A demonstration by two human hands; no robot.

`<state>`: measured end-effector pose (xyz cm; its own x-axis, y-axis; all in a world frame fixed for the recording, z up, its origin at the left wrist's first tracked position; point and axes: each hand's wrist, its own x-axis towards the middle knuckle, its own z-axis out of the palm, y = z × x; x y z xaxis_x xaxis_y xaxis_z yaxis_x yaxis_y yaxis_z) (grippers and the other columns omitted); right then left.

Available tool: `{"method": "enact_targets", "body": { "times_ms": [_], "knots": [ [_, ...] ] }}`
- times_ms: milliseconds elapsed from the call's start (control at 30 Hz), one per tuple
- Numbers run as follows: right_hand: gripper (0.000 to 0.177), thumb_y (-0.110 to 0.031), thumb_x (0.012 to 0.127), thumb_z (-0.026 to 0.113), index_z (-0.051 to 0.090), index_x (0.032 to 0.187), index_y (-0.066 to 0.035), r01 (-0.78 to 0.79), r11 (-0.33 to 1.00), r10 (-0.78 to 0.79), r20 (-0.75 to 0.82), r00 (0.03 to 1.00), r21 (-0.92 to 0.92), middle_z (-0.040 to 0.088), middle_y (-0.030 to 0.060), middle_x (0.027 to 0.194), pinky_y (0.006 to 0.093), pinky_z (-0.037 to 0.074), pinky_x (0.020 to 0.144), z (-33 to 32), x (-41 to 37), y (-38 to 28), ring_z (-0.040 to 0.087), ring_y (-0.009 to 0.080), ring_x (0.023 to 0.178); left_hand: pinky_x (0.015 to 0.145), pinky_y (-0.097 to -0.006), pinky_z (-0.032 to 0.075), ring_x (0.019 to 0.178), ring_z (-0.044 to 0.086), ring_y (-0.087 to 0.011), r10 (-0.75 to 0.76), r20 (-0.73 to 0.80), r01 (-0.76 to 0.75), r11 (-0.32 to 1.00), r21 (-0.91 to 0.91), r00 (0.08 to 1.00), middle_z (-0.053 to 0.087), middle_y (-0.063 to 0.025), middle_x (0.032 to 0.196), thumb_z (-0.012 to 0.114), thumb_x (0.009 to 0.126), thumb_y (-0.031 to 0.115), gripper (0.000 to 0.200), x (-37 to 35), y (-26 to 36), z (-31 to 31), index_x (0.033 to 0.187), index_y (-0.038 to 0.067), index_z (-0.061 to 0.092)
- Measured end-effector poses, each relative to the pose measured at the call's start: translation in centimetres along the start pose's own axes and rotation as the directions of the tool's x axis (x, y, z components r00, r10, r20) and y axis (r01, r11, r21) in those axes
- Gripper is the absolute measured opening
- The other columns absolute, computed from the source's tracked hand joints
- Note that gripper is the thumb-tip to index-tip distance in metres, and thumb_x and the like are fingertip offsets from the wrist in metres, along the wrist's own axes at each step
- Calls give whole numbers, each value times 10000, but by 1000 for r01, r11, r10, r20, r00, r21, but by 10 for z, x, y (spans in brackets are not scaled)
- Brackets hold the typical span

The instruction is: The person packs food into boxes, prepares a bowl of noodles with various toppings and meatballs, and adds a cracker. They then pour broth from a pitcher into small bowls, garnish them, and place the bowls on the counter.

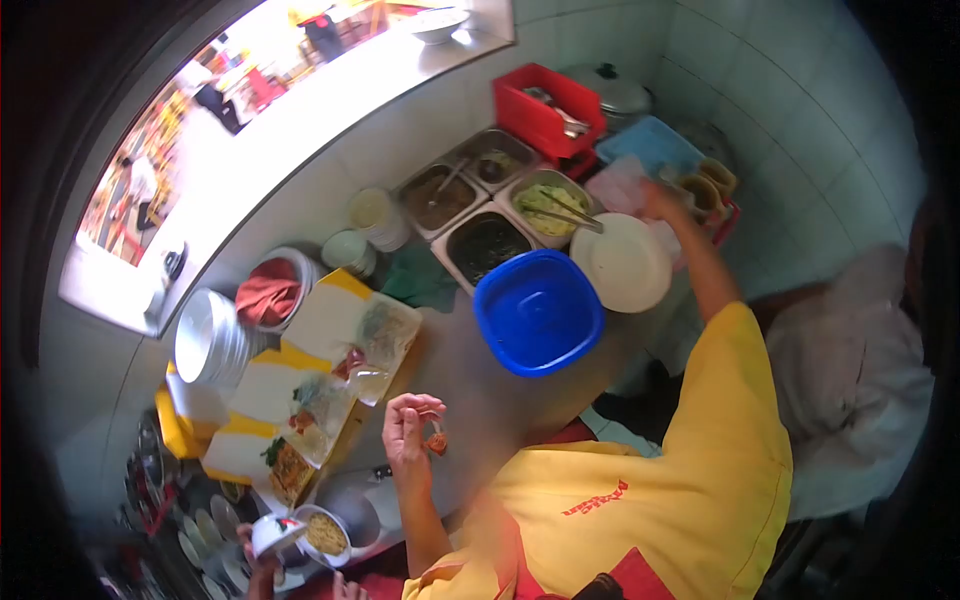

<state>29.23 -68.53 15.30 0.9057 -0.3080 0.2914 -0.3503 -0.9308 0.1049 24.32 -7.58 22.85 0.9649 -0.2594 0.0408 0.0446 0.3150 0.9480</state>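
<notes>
In my left hand (408, 425), the fingers pinch a small reddish-orange bundle (437, 442) hanging from a thin loop, over the front of the metal counter (450, 375). My right hand (657, 203) reaches to the back right, against a clear plastic bag (618, 186); its fingers are blurred. Below that arm lies a round white plate (622, 263), overlapping a blue plastic basin (540, 313) in this view. Metal trays of food stand behind them, one with shredded green vegetable (550, 207) and tongs, another with something dark (487, 247).
Open yellow takeaway boxes (290, 468) with food and clear bags line the left. Another person's hand (262, 572) tilts a white bowl (276, 535) near a bowl of pale food (326, 533). Stacked white bowls (205, 335), a red bin (548, 108) and a blue tray (650, 146) stand around.
</notes>
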Motion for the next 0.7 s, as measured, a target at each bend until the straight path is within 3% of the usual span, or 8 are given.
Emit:
{"method": "enact_targets", "body": {
  "times_ms": [133, 167, 233, 300, 433, 500, 633, 700],
  "knots": [
    [570, -330, 834, 606, 424, 1207, 60, -170, 969, 151, 112, 982, 179, 592, 286, 1011, 480, 462, 786, -125, 51, -108, 587, 417, 938, 528, -212, 369, 648, 486, -81, -29, -48, 32, 997, 72, 998, 596, -76, 894, 495, 950, 237, 196, -15, -1, -20, 988, 46, 519],
    [331, -245, 843, 604, 503, 1053, -10, 151, 945, -67, -282, 957, 288, 621, 218, 867, 419, 483, 718, -142, 57, -134, 617, 366, 798, 485, -203, 338, 609, 451, -61, -36, -52, 42, 992, 120, 998, 597, -59, 875, 508, 944, 232, 188, -15, 0, -25, 972, 48, 534],
    [157, -133, 877, 559, 518, 989, -30, 365, 698, -360, -139, 923, 616, 604, 157, 857, 349, 483, 671, -231, 49, -219, 614, 287, 724, 547, -198, 382, 653, 487, -54, -30, -116, 47, 987, 152, 993, 606, -26, 865, 546, 924, 214, 166, -12, 13, -20, 948, 49, 554],
    [66, -81, 896, 528, 522, 938, -30, 492, 242, -598, -271, 754, 836, 568, 83, 885, 297, 472, 649, -264, 12, -299, 592, 184, 697, 846, -290, 415, 976, 522, -138, 174, -51, -158, 960, 231, 983, 564, -75, 1086, 630, 867, 255, 371, -6, 12, -24, 1138, 34, 506],
    [98, -95, 899, 534, 496, 973, -45, -27, 83, -924, 87, 373, 996, 522, 46, 874, 261, 468, 676, -335, -80, -419, 557, 108, 766, 999, -337, 348, 1166, 458, -173, 626, -150, -631, 776, 19, 765, 514, -113, 1206, 733, 768, 347, 644, 1, 32, -24, 1262, 44, 451],
    [110, -88, 892, 530, 479, 980, -46, 249, -231, -917, -296, 268, 941, 528, 75, 874, 249, 470, 685, -310, -89, -474, 570, 111, 785, 989, -334, 359, 1138, 484, -174, 534, -142, -542, 840, -26, 833, 538, -106, 1169, 734, 772, 319, 594, -29, 44, -46, 1228, 40, 475],
    [162, -89, 875, 546, 460, 1005, -45, 61, -282, -926, -288, 242, 957, 556, 120, 907, 273, 473, 707, -331, -93, -536, 580, 128, 788, 866, -282, 432, 971, 564, -137, 267, -319, -329, 931, -158, 909, 596, -54, 999, 718, 796, 200, 393, -79, 53, -83, 1110, 36, 547],
    [232, -33, 880, 539, 389, 1057, -46, 208, 26, -998, 35, -43, 978, 547, 95, 1006, 249, 431, 761, -326, -73, -556, 516, 72, 897, 753, -249, 435, 847, 562, -104, 249, -470, -330, 939, -98, 847, 591, -19, 908, 705, 804, 161, 322, -103, 55, -96, 1070, 42, 566]
  ]
}}
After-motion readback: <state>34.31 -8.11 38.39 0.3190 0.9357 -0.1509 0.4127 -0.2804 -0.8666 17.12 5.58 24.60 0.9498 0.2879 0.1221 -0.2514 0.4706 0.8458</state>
